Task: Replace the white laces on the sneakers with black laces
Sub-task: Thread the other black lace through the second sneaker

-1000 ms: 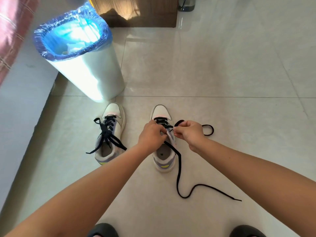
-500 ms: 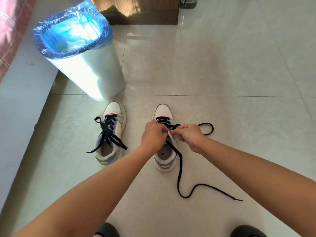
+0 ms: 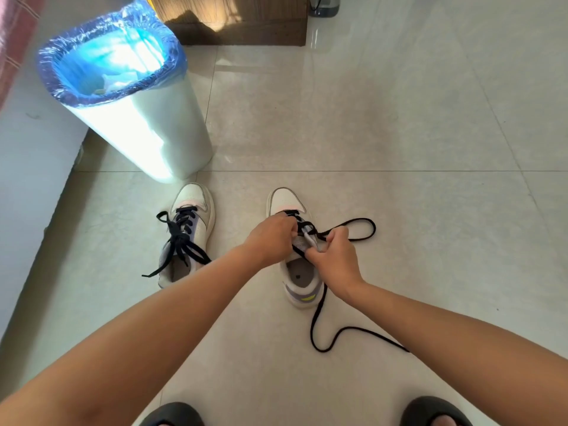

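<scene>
Two white sneakers stand on the tiled floor. The left sneaker [image 3: 187,238] is laced with a black lace [image 3: 181,241] whose ends hang loose. The right sneaker [image 3: 299,272] carries a black lace [image 3: 319,321] only through its front eyelets. My left hand [image 3: 272,238] grips the left side of that shoe's upper by the eyelets. My right hand [image 3: 333,256] pinches the lace at the shoe's tongue. One end of the lace loops on the floor to the right, the other trails toward me under my right forearm.
A white bin [image 3: 135,112] with a blue liner stands just behind the left sneaker. A grey ledge [image 3: 27,186] runs along the left. A wooden cabinet base [image 3: 239,23] is at the back. My two dark shoe tips show at the bottom edge.
My right hand has moved down and toward me along the tongue, drawing the lace tighter. The loop on the right floor has stretched out a little. The left hand stays on the shoe.
</scene>
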Tool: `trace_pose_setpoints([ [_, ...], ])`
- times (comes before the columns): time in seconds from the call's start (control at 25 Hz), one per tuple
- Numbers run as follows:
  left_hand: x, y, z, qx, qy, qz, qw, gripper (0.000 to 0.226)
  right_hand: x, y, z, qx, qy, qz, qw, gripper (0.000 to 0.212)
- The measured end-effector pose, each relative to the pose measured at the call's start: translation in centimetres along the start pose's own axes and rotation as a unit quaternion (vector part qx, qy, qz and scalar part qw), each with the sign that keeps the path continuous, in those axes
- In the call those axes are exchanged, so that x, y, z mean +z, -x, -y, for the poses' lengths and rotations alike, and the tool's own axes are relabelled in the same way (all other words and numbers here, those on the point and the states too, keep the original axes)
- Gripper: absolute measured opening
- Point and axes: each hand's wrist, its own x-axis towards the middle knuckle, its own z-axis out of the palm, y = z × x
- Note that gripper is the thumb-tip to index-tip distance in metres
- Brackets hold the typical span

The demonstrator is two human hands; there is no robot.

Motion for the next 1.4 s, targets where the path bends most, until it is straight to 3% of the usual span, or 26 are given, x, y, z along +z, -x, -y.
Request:
trace_pose_setpoints([
  [0.12,-1.2,1.1,0.3,0.011,0.010,0.013,1.000,0.014,-0.7,-0.2,0.0,-0.023,0.029,-0.029,0.999,0.035],
  [0.32,-2.7,6.0,2.9,0.010,-0.137,0.160,0.978,0.021,-2.0,-0.3,-1.0,0.015,0.044,-0.038,0.998,0.036],
  [0.4,-2.3,8.6,4.5,0.005,-0.228,0.273,0.935,0.023,-2.5,-0.4,-1.4,0.033,0.038,-0.051,0.997,0.034],
  [0.48,-0.7,11.2,5.5,-0.010,-0.319,0.396,0.861,0.026,-2.8,-0.5,-1.6,0.062,0.017,-0.061,0.996,0.034],
  [0.56,0.9,13.0,5.4,-0.042,-0.373,0.455,0.807,0.030,-2.8,-0.6,-1.5,0.100,-0.032,-0.042,0.994,0.035],
  [0.6,1.5,13.2,5.2,-0.051,-0.386,0.454,0.801,0.031,-2.9,-0.5,-1.4,0.120,-0.065,-0.020,0.990,0.035],
  [0.68,1.8,11.8,4.0,-0.044,-0.372,0.400,0.836,0.030,-3.4,-0.6,-1.5,0.165,-0.135,0.034,0.976,0.037],
  [0.8,0.5,7.5,1.1,-0.003,-0.273,0.178,0.945,0.022,-5.0,-1.3,-2.6,0.191,-0.178,0.030,0.965,0.041],
  [0.92,-0.1,4.0,-2.3,0.044,-0.154,-0.030,0.987,0.027,-6.5,-3.0,-3.3,0.065,0.000,-0.002,0.998,0.045],
  [1.0,0.6,2.4,-4.3,0.032,-0.065,-0.053,0.996,0.028,-6.8,-4.3,-2.9,-0.022,0.103,0.026,0.994,0.029],
  [1.08,1.6,1.1,-5.7,0.004,-0.035,-0.027,0.999,0.028,-6.9,-5.1,-2.1,-0.018,0.086,0.043,0.995,0.012],
  [1.16,2.6,0.2,-6.2,-0.018,-0.062,-0.010,0.998,0.029,-7.5,-5.6,-1.2,0.080,-0.100,0.046,0.991,0.010],
  [1.28,3.3,-0.4,-6.3,-0.013,-0.140,-0.039,0.989,0.030,-8.8,-6.2,-0.4,0.194,-0.383,0.068,0.901,0.013],
  [1.4,3.4,-0.6,-6.1,0.001,-0.162,-0.051,0.986,0.029,-8.8,-6.2,-0.5,0.222,-0.396,0.058,0.889,0.012],
])
